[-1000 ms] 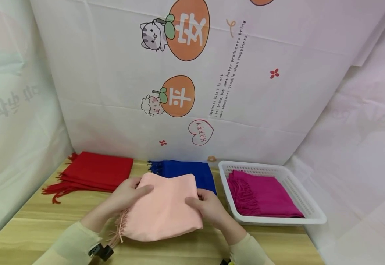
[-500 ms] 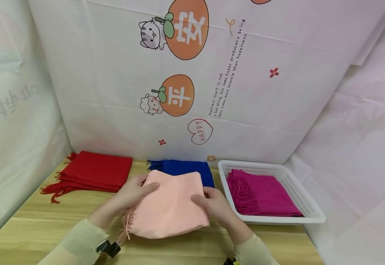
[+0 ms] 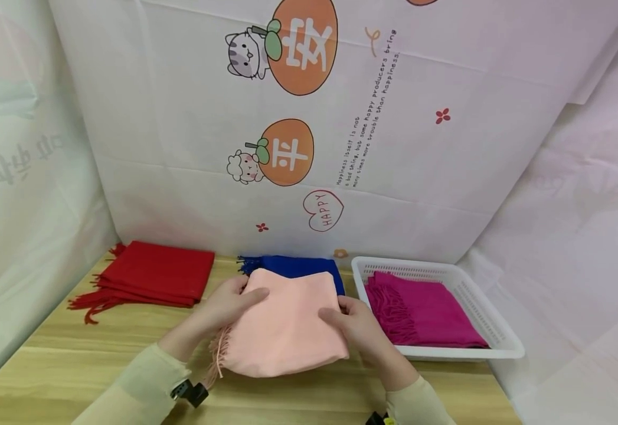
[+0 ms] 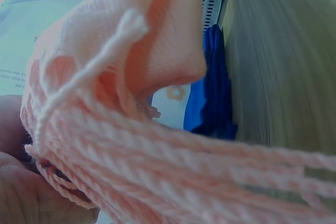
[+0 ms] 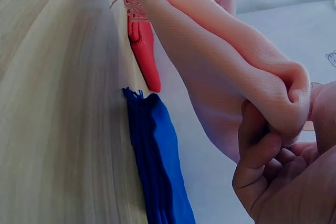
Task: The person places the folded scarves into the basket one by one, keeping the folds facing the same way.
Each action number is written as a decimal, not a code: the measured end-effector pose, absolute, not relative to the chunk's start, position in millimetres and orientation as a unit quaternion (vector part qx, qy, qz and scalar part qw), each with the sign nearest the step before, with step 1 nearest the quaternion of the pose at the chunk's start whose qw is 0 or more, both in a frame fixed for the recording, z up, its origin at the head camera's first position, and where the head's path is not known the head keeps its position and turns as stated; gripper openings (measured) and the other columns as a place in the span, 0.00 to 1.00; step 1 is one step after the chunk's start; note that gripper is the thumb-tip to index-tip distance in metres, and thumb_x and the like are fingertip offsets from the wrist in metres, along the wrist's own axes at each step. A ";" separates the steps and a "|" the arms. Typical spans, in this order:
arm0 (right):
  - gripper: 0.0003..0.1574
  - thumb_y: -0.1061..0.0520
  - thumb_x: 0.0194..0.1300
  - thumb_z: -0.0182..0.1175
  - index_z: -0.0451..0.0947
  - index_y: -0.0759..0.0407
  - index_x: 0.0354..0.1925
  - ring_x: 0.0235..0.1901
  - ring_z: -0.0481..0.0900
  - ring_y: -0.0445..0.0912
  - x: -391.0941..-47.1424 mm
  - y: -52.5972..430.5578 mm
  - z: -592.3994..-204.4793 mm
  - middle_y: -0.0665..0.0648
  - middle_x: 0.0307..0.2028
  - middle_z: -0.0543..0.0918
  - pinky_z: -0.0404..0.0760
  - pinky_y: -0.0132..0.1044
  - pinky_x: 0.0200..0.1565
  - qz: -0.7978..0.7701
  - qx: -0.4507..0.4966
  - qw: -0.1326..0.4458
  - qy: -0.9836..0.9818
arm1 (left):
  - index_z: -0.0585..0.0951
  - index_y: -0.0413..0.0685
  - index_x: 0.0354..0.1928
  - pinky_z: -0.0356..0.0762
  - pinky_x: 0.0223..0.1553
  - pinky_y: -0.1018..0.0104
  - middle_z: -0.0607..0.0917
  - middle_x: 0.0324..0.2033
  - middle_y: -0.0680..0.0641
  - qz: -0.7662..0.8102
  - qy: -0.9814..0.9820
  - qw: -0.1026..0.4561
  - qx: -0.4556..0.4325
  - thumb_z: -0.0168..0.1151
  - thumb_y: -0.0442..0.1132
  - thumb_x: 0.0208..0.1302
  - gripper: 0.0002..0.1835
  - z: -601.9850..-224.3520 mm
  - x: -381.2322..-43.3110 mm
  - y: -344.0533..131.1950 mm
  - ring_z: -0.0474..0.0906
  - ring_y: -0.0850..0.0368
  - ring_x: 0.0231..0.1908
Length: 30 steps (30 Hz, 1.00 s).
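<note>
A folded pale pink scarf (image 3: 287, 324) is held up over the table between both hands, its fringe (image 3: 219, 351) hanging at the left end. My left hand (image 3: 231, 304) grips the left side, thumb on top and fingers hidden behind. At the opposite side my right hand (image 3: 359, 324) pinches the edge with the thumb above; in the right wrist view its fingers (image 5: 257, 161) curl beneath the fold. Twisted fringe strands (image 4: 131, 166) fill much of the left wrist view. Behind the pink scarf lies a folded blue scarf (image 3: 300, 267), partly covered by it in the head view.
On the wooden table (image 3: 101, 354), a folded red scarf (image 3: 160, 271) with fringe lies at the back left. A white perforated basket (image 3: 500, 353) at the right holds a folded magenta scarf (image 3: 436, 313). A printed white cloth (image 3: 420, 177) hangs behind the table.
Both hands have carried the pink scarf to the right and slightly away, covering more of the blue scarf's right part. Their grip looks the same. The other scarves and basket stay put.
</note>
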State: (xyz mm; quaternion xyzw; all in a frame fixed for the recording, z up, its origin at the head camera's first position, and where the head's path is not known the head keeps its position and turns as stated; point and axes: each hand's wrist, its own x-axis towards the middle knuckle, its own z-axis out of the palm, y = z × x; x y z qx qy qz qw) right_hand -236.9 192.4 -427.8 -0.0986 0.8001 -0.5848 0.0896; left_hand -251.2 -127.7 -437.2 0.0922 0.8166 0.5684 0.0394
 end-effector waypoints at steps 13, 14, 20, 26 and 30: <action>0.28 0.47 0.76 0.72 0.85 0.67 0.61 0.28 0.89 0.50 -235.1 205.9 -419.4 0.59 0.34 0.89 0.88 0.42 0.35 -0.563 -0.089 0.068 0.819 | 0.83 0.41 0.48 0.81 0.38 0.56 0.84 0.36 0.44 0.591 0.798 0.045 0.108 0.71 0.54 0.78 0.21 -433.6 -256.0 -111.7 0.81 0.50 0.34; 0.28 0.47 0.76 0.72 0.85 0.67 0.61 0.28 0.89 0.50 -234.9 207.0 -418.4 0.59 0.35 0.89 0.88 0.42 0.35 -0.563 -0.088 0.067 0.819 | 0.83 0.41 0.48 0.81 0.38 0.56 0.84 0.36 0.44 0.591 0.799 0.045 0.107 0.71 0.54 0.78 0.21 -433.3 -256.2 -110.5 0.81 0.50 0.34; 0.28 0.48 0.77 0.72 0.85 0.68 0.61 0.27 0.89 0.50 -235.4 213.8 -413.8 0.59 0.34 0.89 0.88 0.42 0.34 -0.569 -0.086 0.063 0.815 | 0.82 0.41 0.48 0.81 0.36 0.57 0.83 0.35 0.44 0.591 0.798 0.041 0.109 0.71 0.55 0.78 0.21 -430.6 -258.3 -104.6 0.81 0.50 0.33; 0.28 0.50 0.79 0.70 0.82 0.71 0.62 0.27 0.90 0.52 -236.1 222.3 -409.3 0.61 0.34 0.89 0.90 0.43 0.33 -0.590 -0.083 0.071 0.800 | 0.81 0.41 0.47 0.81 0.36 0.57 0.83 0.35 0.44 0.605 0.786 0.037 0.119 0.72 0.53 0.78 0.21 -425.9 -258.5 -97.7 0.81 0.51 0.33; 0.27 0.49 0.78 0.71 0.84 0.71 0.61 0.27 0.90 0.51 -238.0 228.3 -407.7 0.59 0.32 0.89 0.90 0.42 0.33 -0.585 -0.080 0.058 0.805 | 0.82 0.41 0.48 0.82 0.37 0.57 0.84 0.36 0.44 0.616 0.777 0.039 0.122 0.72 0.53 0.77 0.20 -423.8 -259.5 -92.6 0.82 0.51 0.33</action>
